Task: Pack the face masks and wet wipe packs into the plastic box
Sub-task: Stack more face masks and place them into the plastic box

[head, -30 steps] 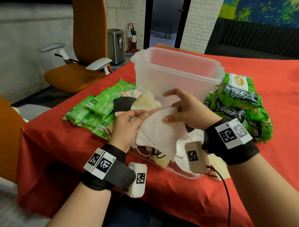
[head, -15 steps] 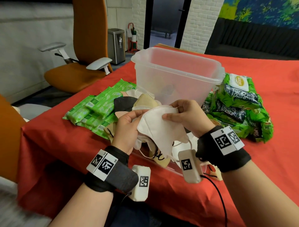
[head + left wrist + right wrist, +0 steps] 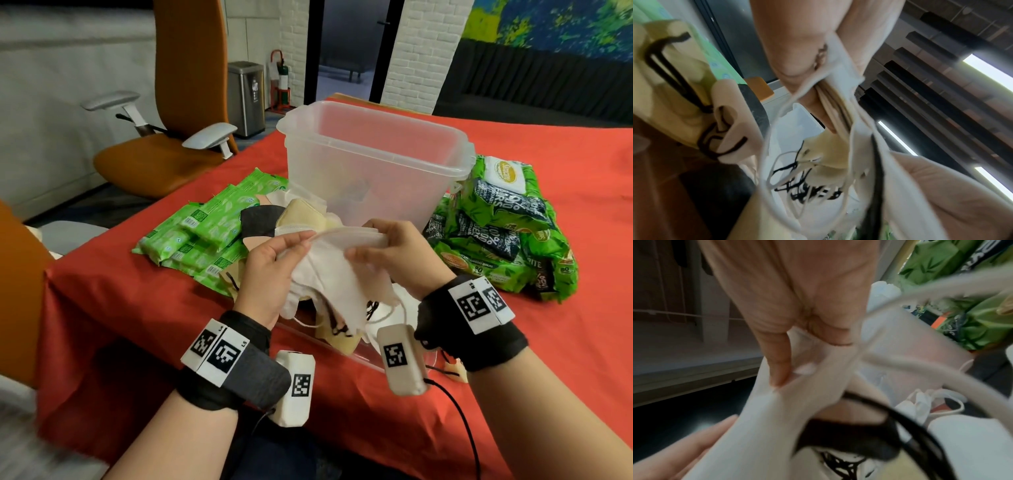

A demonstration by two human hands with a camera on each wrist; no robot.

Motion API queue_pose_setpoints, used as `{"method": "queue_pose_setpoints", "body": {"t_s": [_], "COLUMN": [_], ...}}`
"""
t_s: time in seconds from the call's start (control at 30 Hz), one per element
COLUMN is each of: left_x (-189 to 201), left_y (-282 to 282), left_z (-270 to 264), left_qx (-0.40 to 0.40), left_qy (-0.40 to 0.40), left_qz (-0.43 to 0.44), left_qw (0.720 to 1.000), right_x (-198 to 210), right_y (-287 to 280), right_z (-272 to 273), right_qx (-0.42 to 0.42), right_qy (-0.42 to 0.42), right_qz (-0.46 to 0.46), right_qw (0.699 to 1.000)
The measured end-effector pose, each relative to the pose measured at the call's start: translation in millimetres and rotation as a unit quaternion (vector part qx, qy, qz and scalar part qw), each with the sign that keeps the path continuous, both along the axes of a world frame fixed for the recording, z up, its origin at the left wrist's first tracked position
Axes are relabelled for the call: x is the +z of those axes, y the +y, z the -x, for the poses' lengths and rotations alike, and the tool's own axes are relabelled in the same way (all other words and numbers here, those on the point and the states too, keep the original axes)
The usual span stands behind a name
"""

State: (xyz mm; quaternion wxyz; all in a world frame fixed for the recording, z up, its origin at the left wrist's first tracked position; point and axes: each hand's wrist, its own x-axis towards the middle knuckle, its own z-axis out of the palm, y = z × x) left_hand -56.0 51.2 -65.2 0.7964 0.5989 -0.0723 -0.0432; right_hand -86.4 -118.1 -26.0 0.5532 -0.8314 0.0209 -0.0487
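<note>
- The head view shows both hands raised over the red desk (image 3: pixel 102 308), sharing a bundle of white face masks (image 3: pixel 337 274) just in front of the clear plastic box (image 3: pixel 376 164).
- The left hand (image 3: pixel 270 270) has its grip closed on the left end of the masks, thumb on top and fingers curled under.
- The right hand (image 3: pixel 397 255) pinches the right end, thumb on the near side and fingers over the top edge.
- The box stands upright and open; something dark shows dimly through its wall, too vague to name.
- Light green wet wipe packs (image 3: pixel 212 236) lie flat to the left of the box; a heap of darker green wipe packs (image 3: pixel 503 229) sits to its right.
- More masks, beige and black (image 3: pixel 274 219), lie on the desk between the light green packs and the box.
- Only the left wrist view shows the underside: the left hand (image 3: pixel 797 53) clamps several layered mask edges (image 3: pixel 838 91), with white and black ear loops (image 3: pixel 789 172) dangling below.
- The right wrist view shows the right hand (image 3: pixel 797 305) with its thumb pressed into white fabric (image 3: pixel 766 418), and a black strap (image 3: pixel 900 418) curving beneath, which the head view hides.
- An orange chair (image 3: pixel 178 102) stands beyond the desk's left corner.
</note>
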Motion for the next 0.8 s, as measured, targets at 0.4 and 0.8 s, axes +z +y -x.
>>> {"method": "queue_pose_setpoints", "body": {"t_s": [0.4,0.8], "left_x": [2.2,-2.7], "left_y": [-0.3,6.1], "left_z": [1.3,-4.0], "left_qx": [-0.001,0.004], "left_qy": [-0.025,-0.031], "left_qz": [0.035,0.002], "left_qw": [0.999,1.000], "right_x": [5.1,0.7], "right_y": [15.9,20.3], "right_z": [-5.5,-8.5], "right_qx": [0.064,0.063], "right_qy": [-0.068,-0.080], "right_qz": [0.078,0.195], "right_qw": [0.993,0.975]}}
